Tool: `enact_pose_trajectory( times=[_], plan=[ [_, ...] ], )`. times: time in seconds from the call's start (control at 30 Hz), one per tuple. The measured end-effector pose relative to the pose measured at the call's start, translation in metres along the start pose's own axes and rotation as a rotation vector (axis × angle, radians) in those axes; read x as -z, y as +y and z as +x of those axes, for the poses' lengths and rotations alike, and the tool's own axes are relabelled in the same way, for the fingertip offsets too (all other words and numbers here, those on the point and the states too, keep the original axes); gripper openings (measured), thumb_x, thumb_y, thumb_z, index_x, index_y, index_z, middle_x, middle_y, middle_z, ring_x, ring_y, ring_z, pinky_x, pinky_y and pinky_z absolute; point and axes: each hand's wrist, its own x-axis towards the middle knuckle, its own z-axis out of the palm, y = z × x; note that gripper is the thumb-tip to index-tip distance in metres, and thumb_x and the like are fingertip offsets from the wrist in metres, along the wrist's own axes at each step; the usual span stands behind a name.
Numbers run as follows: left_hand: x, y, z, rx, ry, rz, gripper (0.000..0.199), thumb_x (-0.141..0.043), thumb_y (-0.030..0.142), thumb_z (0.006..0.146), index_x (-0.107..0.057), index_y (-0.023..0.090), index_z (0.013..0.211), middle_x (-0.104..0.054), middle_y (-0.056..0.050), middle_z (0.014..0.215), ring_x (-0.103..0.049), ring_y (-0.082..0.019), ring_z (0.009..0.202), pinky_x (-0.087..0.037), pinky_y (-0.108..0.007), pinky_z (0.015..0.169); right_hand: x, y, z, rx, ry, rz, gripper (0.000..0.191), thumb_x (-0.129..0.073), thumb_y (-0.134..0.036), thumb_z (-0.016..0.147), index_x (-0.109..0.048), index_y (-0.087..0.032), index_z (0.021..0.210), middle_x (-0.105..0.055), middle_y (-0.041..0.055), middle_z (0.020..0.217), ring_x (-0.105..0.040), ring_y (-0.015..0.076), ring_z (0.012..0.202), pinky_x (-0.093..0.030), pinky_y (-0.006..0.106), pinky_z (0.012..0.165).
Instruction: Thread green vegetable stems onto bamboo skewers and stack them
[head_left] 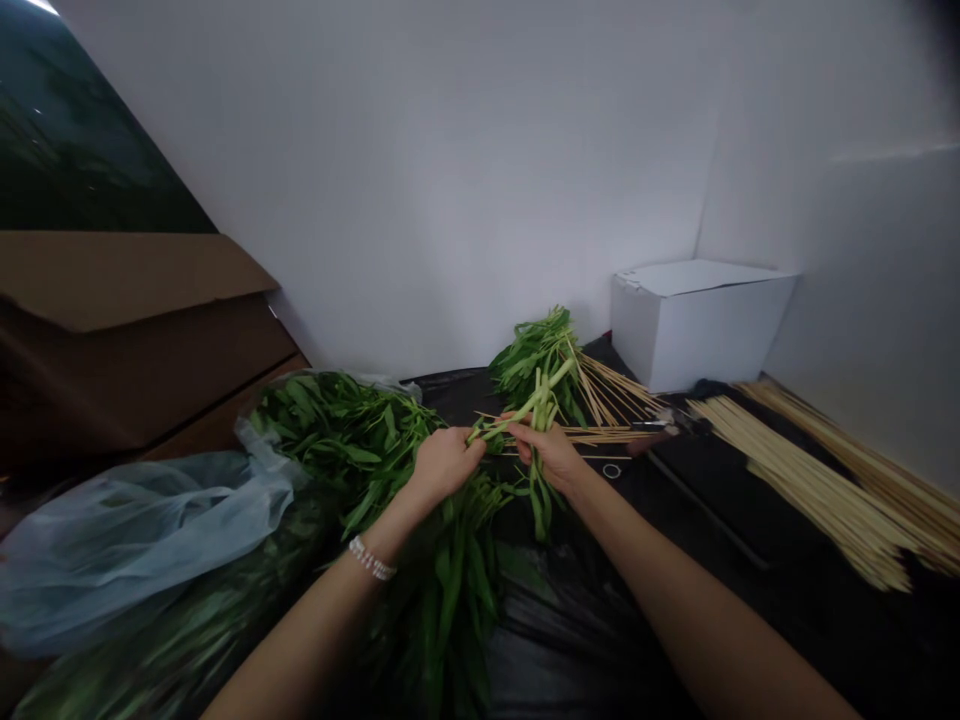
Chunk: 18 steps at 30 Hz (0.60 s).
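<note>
My left hand [448, 460] is closed on a leafy green stem, whose leaves hang below it toward me. In my right hand [551, 455] is a small bunch of pale green stems [541, 402], gripped between thumb and fingers. The two hands are close together, and a stem stretches between them. Beyond them lies a pile of leafy greens on thin wooden skewers [611, 385], leaves to the left and sticks to the right. More loose greens [360, 425] spill beside my left hand.
A clear plastic bag [157, 535] and a cardboard box [127, 350] are at left. At right stand a white box [720, 325] and bundles of bare skewers [810, 480] near a dark flat case [720, 500]. A small ring [612, 471] lies on the black plastic sheet [570, 620].
</note>
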Motion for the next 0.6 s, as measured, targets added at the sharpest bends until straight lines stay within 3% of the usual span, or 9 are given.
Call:
enact_pose_trajectory(
  times=[0.07,0.23,0.33,0.4,0.5,0.6],
  plan=[
    [-0.001,0.0,0.0,0.028,0.06,-0.069,0.026,-0.044,0.032,0.077,-0.053,0.021,0.056,-0.049,-0.001,0.055,-0.046,-0.017,0.056,-0.025,-0.028,0.055,-0.003,0.003,-0.001,-0.011,0.001,0.038,0.035,-0.081,-0.036,0.063,-0.073,-0.015,0.09,-0.045,-0.0086,0.041,-0.034,0.0054,0.036,-0.025,0.021,0.036],
    [0.004,-0.011,0.011,0.192,0.123,-0.695,0.021,-0.047,0.032,0.066,-0.048,0.02,0.049,-0.045,0.002,0.045,-0.043,-0.014,0.048,-0.032,-0.026,0.051,0.004,0.004,0.005,-0.05,0.023,0.191,0.031,-0.081,-0.035,0.063,-0.072,-0.017,0.088,-0.051,-0.0078,0.047,-0.031,0.0036,0.037,-0.025,0.019,0.035],
    [0.027,-0.03,0.019,0.259,0.196,-0.828,0.02,-0.039,0.033,0.068,-0.044,0.022,0.052,-0.042,0.003,0.045,-0.044,-0.014,0.046,-0.04,-0.026,0.053,0.017,0.003,0.011,0.007,0.124,0.215,0.028,-0.081,-0.031,0.062,-0.07,-0.017,0.084,-0.068,-0.002,0.071,-0.031,0.0015,0.038,-0.024,0.018,0.033],
    [0.051,-0.046,0.019,0.293,0.218,-0.997,0.016,-0.042,0.033,0.067,-0.046,0.021,0.058,-0.043,0.004,0.047,-0.049,-0.014,0.048,-0.044,-0.026,0.055,0.024,0.004,0.015,0.006,0.169,0.208,0.026,-0.08,-0.029,0.062,-0.07,-0.017,0.083,-0.072,0.0002,0.081,-0.034,0.0016,0.039,-0.026,0.018,0.032],
    [0.083,-0.064,0.011,0.268,0.12,-1.159,0.017,-0.053,0.035,0.071,-0.055,0.018,0.072,-0.045,0.005,0.051,-0.049,-0.012,0.047,-0.042,-0.024,0.05,0.026,0.008,0.016,-0.067,0.157,0.228,0.02,-0.076,-0.027,0.064,-0.068,-0.017,0.079,-0.073,0.002,0.083,-0.038,0.0025,0.038,-0.029,0.018,0.033],
    [0.088,-0.066,-0.003,0.164,-0.018,-0.995,0.035,-0.061,0.042,0.075,-0.063,0.015,0.097,-0.046,0.007,0.054,-0.042,-0.01,0.043,-0.034,-0.021,0.043,0.024,0.011,0.016,-0.187,0.136,0.261,0.011,-0.07,-0.024,0.069,-0.063,-0.017,0.073,-0.072,0.0031,0.073,-0.043,0.0052,0.038,-0.033,0.018,0.035]
  ],
)
